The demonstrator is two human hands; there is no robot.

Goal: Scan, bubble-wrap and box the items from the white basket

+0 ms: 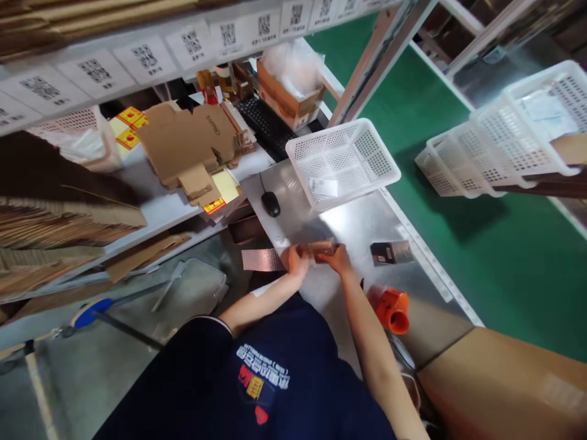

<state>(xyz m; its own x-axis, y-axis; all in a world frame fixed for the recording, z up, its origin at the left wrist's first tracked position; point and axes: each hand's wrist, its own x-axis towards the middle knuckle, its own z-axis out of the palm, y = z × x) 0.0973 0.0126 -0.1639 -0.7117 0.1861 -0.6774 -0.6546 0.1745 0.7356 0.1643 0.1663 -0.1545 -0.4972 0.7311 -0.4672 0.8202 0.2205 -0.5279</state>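
Both my hands are over the metal bench (pixel 316 290), close to my body. Between them they hold a small brownish packet (pixel 320 247), blurred, its kind not clear. My left hand (pixel 298 260) is closed on its left end, and my right hand (pixel 338 259) grips the right end. A strip of silvery bubble wrap (pixel 262 260) juts out to the left of my left hand. To the right of my right hand lies a small dark box with a label (pixel 383 253). Nearer to me on that side is an orange tape dispenser (pixel 389 308).
A white plastic basket (pixel 389 177) with a paper slip stands at the back of the bench, beside a black mouse (pixel 270 204). Flattened cardboard (pixel 178 143) lies left of the keyboard (pixel 263 125). A large carton (pixel 509 385) is at lower right; nested baskets (pixel 486 150) stand beyond.
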